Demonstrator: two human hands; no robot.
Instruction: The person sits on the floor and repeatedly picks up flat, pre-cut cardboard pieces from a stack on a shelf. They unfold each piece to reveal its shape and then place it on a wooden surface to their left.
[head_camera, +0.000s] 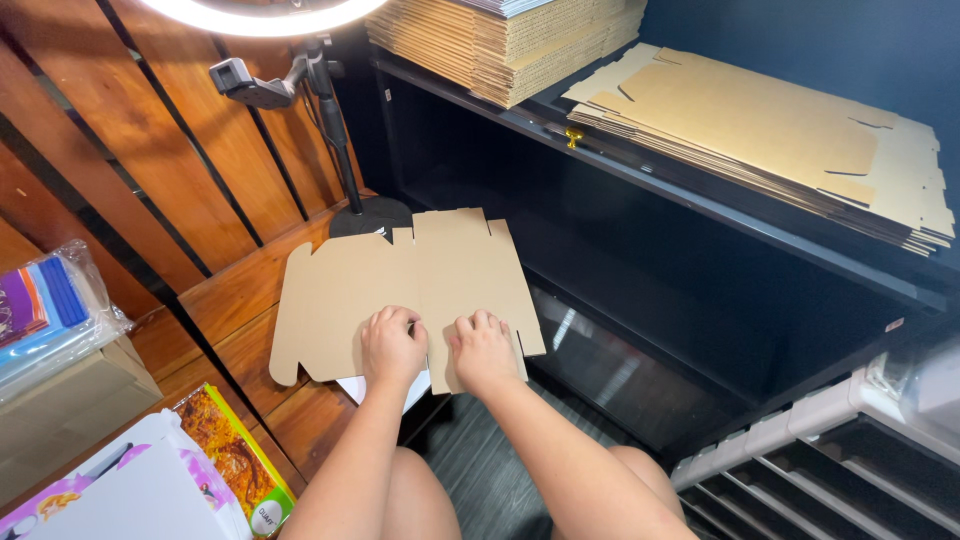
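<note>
A flat, unfolded brown cardboard box blank (400, 275) lies on the wooden floor in front of my knees. My left hand (390, 345) presses on its near edge with the fingers curled over a flap. Right beside it, my right hand (483, 350) presses down on the same near edge. A white sheet (418, 390) peeks out from under the blank between my hands.
A ring light on a black stand (345, 150) rises behind the blank. Stacks of flat cardboard blanks (780, 140) lie on a black shelf (700, 200) at right, more stacked (500, 40) at the top. Colourful packets (235, 460) and a cardboard box (60, 410) sit at left; white rails (800, 440) lower right.
</note>
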